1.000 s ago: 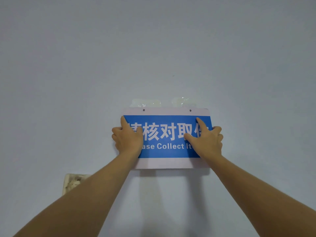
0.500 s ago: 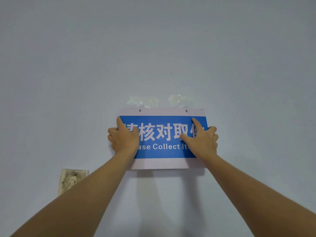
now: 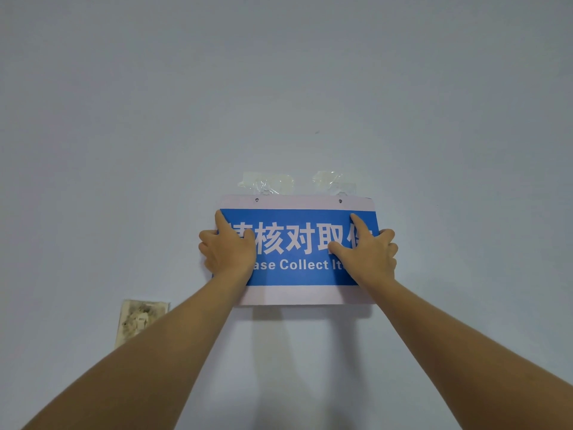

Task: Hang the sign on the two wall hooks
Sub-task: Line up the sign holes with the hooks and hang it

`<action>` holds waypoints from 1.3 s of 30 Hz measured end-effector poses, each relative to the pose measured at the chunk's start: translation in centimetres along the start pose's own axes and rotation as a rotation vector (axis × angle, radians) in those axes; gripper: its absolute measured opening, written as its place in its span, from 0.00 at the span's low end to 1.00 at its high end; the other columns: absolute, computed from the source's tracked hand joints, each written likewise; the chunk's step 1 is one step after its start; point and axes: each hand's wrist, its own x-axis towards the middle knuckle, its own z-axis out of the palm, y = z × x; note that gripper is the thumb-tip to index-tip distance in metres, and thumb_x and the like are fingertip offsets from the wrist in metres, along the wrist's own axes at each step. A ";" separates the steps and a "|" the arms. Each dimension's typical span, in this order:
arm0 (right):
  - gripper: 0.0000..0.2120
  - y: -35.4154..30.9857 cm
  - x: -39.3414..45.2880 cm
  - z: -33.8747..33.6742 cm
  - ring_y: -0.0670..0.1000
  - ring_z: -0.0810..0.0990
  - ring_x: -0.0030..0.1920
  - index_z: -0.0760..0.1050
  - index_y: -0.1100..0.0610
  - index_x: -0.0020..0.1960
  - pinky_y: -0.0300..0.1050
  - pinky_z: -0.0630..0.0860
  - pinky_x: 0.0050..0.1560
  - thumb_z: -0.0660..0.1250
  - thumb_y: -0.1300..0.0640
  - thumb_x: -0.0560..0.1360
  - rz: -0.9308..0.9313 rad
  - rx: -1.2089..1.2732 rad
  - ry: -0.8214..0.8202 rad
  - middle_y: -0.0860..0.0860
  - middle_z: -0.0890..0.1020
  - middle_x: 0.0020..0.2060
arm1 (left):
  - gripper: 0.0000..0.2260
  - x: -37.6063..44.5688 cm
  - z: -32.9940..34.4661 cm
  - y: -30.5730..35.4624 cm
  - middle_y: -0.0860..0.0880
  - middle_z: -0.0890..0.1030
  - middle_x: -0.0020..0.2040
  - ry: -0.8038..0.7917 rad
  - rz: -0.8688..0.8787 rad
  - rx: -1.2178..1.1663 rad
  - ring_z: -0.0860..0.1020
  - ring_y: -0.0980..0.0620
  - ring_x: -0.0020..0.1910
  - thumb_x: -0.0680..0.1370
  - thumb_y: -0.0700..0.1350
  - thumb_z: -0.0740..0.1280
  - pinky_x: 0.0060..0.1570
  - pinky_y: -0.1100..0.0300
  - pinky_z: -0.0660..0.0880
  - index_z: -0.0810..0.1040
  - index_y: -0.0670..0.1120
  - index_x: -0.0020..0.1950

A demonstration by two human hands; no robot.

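Observation:
A white-bordered sign [image 3: 297, 249] with a blue panel and white lettering lies flat against the wall. My left hand [image 3: 228, 246] grips its left edge, thumb on the face and fingers curled behind. My right hand [image 3: 367, 251] grips its right edge the same way. Two small holes [image 3: 256, 200] pierce the sign's top border. Just above that border, two clear taped hook mounts [image 3: 266, 183] stick to the wall, the right hook mount [image 3: 331, 181] over the right hole [image 3: 340, 201]. The hooks themselves are hard to make out.
A plain pale wall fills the view. A stained, dirty switch plate [image 3: 141, 319] sits low on the left, partly behind my left forearm. A small dark speck [image 3: 317, 131] marks the wall above the sign.
The sign and both hands have hardly moved against the hook mounts; the view has shifted slightly. The grip on both edges is the same.

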 end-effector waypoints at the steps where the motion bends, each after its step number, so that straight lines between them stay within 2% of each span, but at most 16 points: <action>1: 0.36 0.0 0.0 0.0 0.60 0.67 0.65 0.57 0.43 0.75 0.55 0.70 0.62 0.67 0.40 0.72 0.002 -0.003 -0.001 0.58 0.64 0.65 | 0.28 -0.1 0.0 0.0 0.40 0.68 0.64 -0.001 -0.003 0.002 0.69 0.41 0.63 0.77 0.52 0.64 0.54 0.48 0.73 0.58 0.51 0.75; 28: 0.35 0.3 -0.6 0.2 0.61 0.67 0.65 0.58 0.43 0.75 0.57 0.71 0.64 0.68 0.42 0.72 0.101 0.106 -0.050 0.58 0.64 0.64 | 0.27 -0.2 -1.3 1.4 0.41 0.68 0.64 -0.063 0.065 0.078 0.69 0.42 0.62 0.78 0.50 0.63 0.54 0.48 0.71 0.58 0.50 0.75; 39: 0.36 0.0 -0.8 0.0 0.60 0.66 0.66 0.58 0.43 0.75 0.56 0.71 0.63 0.68 0.42 0.72 0.089 0.071 -0.037 0.58 0.63 0.65 | 0.28 -0.2 -1.1 1.0 0.41 0.67 0.65 -0.064 0.029 0.042 0.69 0.41 0.64 0.78 0.49 0.63 0.55 0.49 0.71 0.58 0.51 0.76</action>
